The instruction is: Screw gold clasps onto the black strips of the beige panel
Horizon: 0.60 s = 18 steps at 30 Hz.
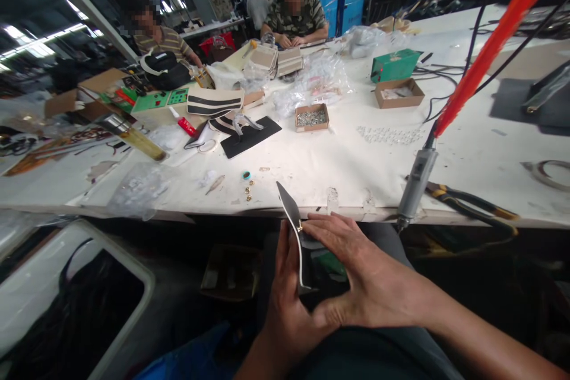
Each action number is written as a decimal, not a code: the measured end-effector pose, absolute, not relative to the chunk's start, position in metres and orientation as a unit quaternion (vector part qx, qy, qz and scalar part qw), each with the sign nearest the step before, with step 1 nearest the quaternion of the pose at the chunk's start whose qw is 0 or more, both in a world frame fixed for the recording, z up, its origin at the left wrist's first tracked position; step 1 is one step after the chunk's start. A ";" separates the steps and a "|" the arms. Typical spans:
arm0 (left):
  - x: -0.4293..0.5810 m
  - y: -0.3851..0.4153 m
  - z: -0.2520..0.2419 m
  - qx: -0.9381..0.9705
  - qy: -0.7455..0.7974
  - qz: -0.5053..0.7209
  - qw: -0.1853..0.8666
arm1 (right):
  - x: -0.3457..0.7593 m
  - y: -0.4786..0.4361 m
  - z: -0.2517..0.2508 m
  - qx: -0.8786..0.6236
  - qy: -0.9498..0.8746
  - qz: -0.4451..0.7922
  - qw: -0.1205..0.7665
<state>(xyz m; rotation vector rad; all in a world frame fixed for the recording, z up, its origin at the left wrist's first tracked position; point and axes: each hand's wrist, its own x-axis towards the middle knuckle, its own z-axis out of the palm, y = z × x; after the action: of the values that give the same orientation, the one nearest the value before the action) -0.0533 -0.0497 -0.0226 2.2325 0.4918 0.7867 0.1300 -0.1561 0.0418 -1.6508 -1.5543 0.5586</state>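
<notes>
A thin dark panel with a pale edge (291, 208) stands on its side over my lap, just off the table's front edge. My left hand (285, 285) grips it from the left and below. Fingers of my right hand (351, 255) press on its right face, by a small gold-coloured metal piece (300, 227) fixed to the panel. The two hands meet near the thumbs. Several small gold-coloured pieces (248, 190) lie on the table beside a small blue round cap (246, 175).
On the white table (329, 154) are pliers (472, 205), a box of small metal parts (311, 117), a black board (252, 138) and plastic bags. A grey tool (417, 181) hangs from a red cord at the right. Two people sit across the table.
</notes>
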 end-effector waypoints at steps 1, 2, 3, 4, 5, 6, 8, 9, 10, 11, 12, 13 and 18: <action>-0.053 -0.050 -0.024 0.869 0.177 0.304 0.348 | 0.127 -0.156 0.041 -0.653 -0.606 0.211 0.403; -0.053 -0.051 -0.025 0.875 0.168 0.302 0.338 | 0.124 -0.155 0.041 -0.656 -0.598 0.197 0.417; -0.052 -0.052 -0.024 0.882 0.165 0.298 0.325 | 0.121 -0.154 0.040 -0.658 -0.589 0.184 0.431; -0.051 -0.054 -0.023 0.888 0.169 0.296 0.309 | 0.118 -0.153 0.040 -0.659 -0.582 0.174 0.442; -0.049 -0.056 -0.020 0.892 0.175 0.295 0.296 | 0.116 -0.152 0.040 -0.661 -0.577 0.164 0.451; -0.048 -0.058 -0.018 0.894 0.180 0.296 0.284 | 0.114 -0.152 0.039 -0.662 -0.575 0.157 0.455; -0.047 -0.063 -0.014 0.895 0.186 0.308 0.264 | 0.113 -0.152 0.039 -0.658 -0.582 0.138 0.458; -0.048 -0.065 -0.013 0.893 0.183 0.321 0.256 | 0.114 -0.152 0.038 -0.652 -0.589 0.120 0.463; -0.049 -0.066 -0.012 0.891 0.175 0.334 0.252 | 0.115 -0.154 0.037 -0.643 -0.597 0.100 0.469; -0.051 -0.066 -0.011 0.887 0.166 0.349 0.254 | 0.116 -0.156 0.037 -0.634 -0.606 0.082 0.473; -0.052 -0.066 -0.010 0.879 0.161 0.364 0.262 | 0.118 -0.158 0.036 -0.626 -0.615 0.064 0.475; -0.054 -0.064 -0.009 0.869 0.161 0.380 0.274 | 0.119 -0.161 0.036 -0.617 -0.625 0.049 0.476; -0.052 -0.051 0.008 0.776 0.229 0.450 0.377 | 0.126 -0.181 0.038 -0.573 -0.687 0.024 0.446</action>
<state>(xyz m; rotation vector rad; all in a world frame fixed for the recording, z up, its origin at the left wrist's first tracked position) -0.0524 -0.0513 0.0082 1.9842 0.5848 1.1513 0.1264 -0.1807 0.0380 -1.4196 -1.7017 0.0599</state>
